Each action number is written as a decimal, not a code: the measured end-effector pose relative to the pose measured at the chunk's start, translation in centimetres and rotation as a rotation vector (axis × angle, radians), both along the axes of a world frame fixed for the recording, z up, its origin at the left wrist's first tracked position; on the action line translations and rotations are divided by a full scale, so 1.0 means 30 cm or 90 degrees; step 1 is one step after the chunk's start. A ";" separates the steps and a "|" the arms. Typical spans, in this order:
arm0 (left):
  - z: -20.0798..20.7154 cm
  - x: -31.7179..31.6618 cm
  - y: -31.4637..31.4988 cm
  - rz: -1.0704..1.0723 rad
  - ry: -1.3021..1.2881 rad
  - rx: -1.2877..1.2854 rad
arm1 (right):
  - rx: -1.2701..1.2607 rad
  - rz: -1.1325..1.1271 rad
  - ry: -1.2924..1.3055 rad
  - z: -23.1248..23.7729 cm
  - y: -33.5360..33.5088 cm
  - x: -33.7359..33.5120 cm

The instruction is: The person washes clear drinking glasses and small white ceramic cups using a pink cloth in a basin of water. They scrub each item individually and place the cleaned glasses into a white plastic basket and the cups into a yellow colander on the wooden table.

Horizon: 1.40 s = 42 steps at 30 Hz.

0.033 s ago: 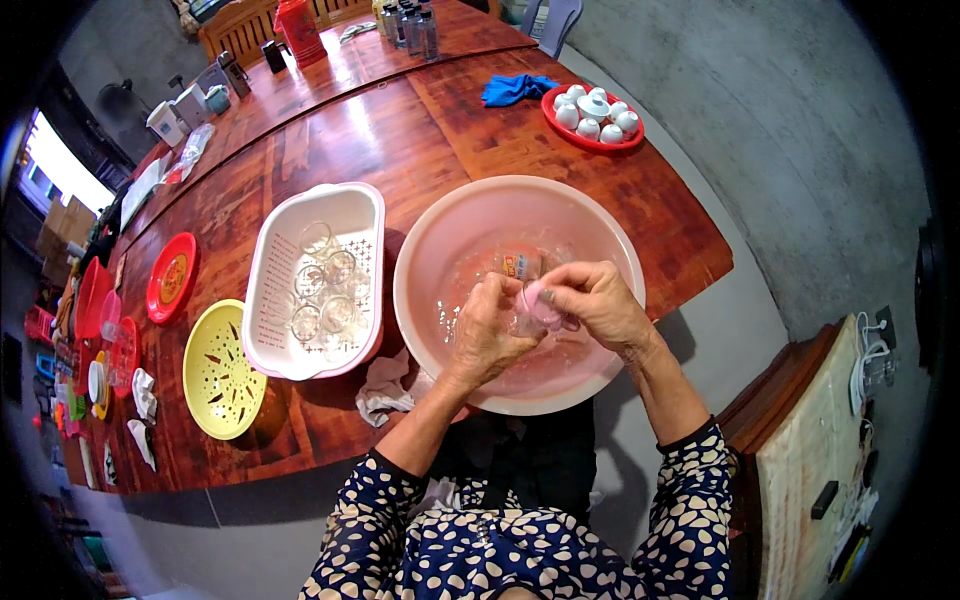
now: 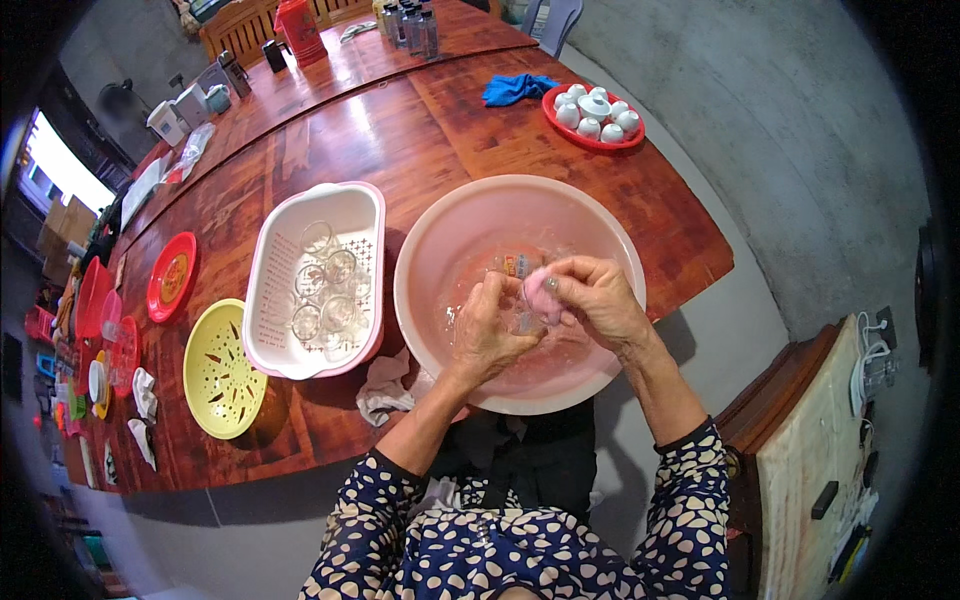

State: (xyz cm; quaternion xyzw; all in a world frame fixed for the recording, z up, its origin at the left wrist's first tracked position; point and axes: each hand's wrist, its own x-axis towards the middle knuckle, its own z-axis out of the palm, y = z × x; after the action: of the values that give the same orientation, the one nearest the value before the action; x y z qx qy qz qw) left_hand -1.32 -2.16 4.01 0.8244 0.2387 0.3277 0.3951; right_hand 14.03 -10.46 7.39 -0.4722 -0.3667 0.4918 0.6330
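Note:
Over a large pale pink basin (image 2: pixel 430 215) of water, my two hands work close together. My left hand (image 2: pixel 487 325) is closed around a small clear drinking glass (image 2: pixel 522 320), mostly hidden by the fingers. A pink cloth (image 2: pixel 543 294) is pinched in my right hand (image 2: pixel 597 300), pressed against the rim of the glass. Beneath the hands, something clear with a coloured label (image 2: pixel 515 265) lies in the water. Left of the basin stands a white and pink draining basket (image 2: pixel 262 290) with several clear glasses (image 2: pixel 338 266) inside.
A yellow colander (image 2: pixel 225 370) and a red plate (image 2: pixel 172 278) lie to the left. Crumpled tissue (image 2: pixel 384 388) sits by the basin. At the far right are a red tray (image 2: pixel 597 143) of white cups and a blue cloth (image 2: pixel 518 90). A red thermos (image 2: pixel 300 32) stands at the back.
My right hand has turned and shifted slightly, and more of the pink cloth shows at the glass. The left hand stays nearly still.

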 end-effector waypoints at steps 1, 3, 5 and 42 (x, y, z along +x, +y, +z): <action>-0.013 0.000 0.003 0.003 -0.016 -0.043 | 0.041 -0.032 0.063 0.010 0.016 -0.015; -0.034 0.003 0.015 0.005 -0.048 -0.127 | -0.004 -0.118 0.059 -0.015 0.040 -0.011; -0.012 -0.005 0.028 0.062 -0.158 -0.369 | -0.073 -0.162 0.030 -0.018 0.040 -0.024; -0.072 0.021 0.042 -0.083 -0.431 -0.989 | 0.055 -0.311 -0.842 -0.097 0.167 -0.272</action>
State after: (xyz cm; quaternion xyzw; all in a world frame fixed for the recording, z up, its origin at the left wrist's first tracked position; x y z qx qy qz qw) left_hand -0.70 -0.91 1.86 0.1884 0.2168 0.2765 0.9171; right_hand 5.89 -5.44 4.49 -0.7151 -0.5773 -0.0696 0.3878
